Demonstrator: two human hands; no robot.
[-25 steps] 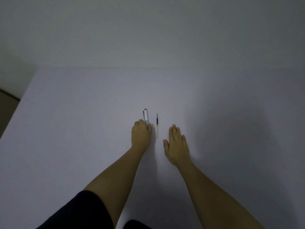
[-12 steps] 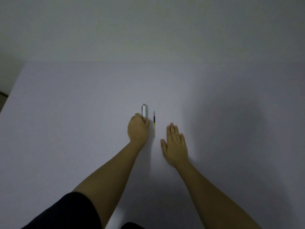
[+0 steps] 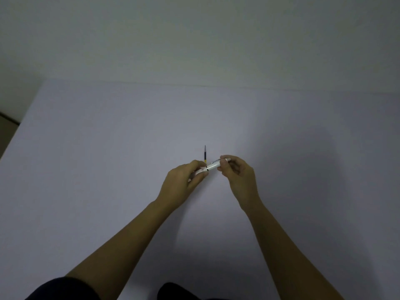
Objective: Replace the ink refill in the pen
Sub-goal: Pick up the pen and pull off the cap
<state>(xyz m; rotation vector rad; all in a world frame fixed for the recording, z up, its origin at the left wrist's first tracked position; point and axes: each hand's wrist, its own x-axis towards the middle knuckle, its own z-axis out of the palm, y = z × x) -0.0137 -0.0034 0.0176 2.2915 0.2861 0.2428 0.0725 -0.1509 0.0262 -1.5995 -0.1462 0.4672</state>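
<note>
The step in hand looks like opening the pen: both hands hold it above the table, one at each end, as if to twist the barrel apart; the spare refill lies untouched on the table just beyond, at about 12 o'clock from the pen, its near end hidden behind it. The left hand is closed round the lower, 8 o'clock end of the pen, fingers curled and thumb on top; the right hand pinches the 2 o'clock end between thumb and fingertips, the other fingers loosely bent. Both forearms reach forward and converge, wrists raised off the surface. The pen slants from 8 to 2 o'clock, a dark ring showing at its middle; the next move probably calls for counter-turning the halves at that ring, then drawing out the old refill; whether the joint is already loosened cannot be told.
</note>
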